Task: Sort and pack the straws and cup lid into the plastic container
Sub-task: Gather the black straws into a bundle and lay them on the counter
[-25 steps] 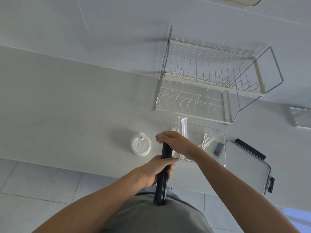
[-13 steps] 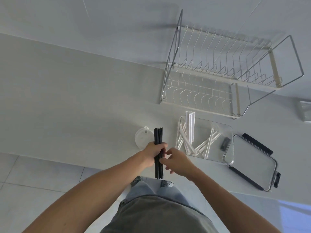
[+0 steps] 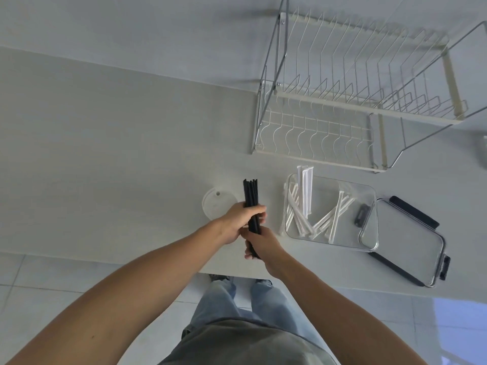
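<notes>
Single head-worn, wide-angle view, looking forward and steeply down from above the person's own torso. The white counter (image 3: 110, 159) fills the middle of the frame; the dish rack (image 3: 350, 101) stands at its far side, upper right. Floor tiles lie below the counter's near edge. No second view overlaps.

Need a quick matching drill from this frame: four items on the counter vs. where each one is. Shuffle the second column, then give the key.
Items:
1. black straws
2. white straws
3. cup lid
4. container lid

Places:
A. on the counter, left of the hands
B. gripped by both hands
C. inside the clear container
D. on the counter at the container's right

Pairs: 1-B, 2-C, 3-A, 4-D
</notes>
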